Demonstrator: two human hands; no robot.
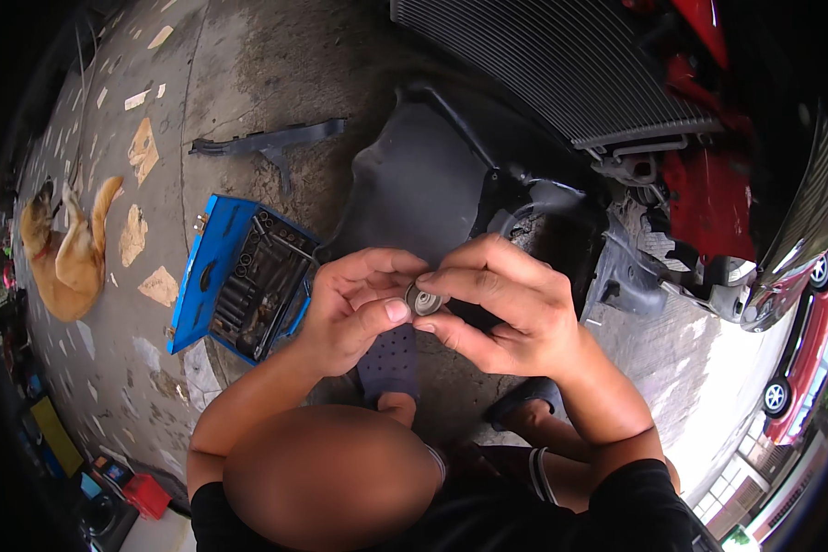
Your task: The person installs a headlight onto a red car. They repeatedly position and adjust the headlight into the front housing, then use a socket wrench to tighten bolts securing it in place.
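A small round grey part (425, 299) with concentric rings is held up at the middle of the view. It looks like metal, but its exact kind does not show. From the left, my left hand (354, 313) pinches its edge between thumb and fingertips. My right hand (515, 304) grips the opposite edge, fingers on top and thumb below. Beneath and beyond my hands lies a large black plastic panel (423, 170). Left of my left hand, an open blue toolbox (202, 276) holds dark sockets (237, 301) and other tools.
A long dark plastic bracket (271, 140) lies on the stained concrete floor. At upper right are a finned radiator (561, 64) and red car bodywork (708, 198). A tan dog (69, 253) lies at far left. A red car (805, 359) stands at far right.
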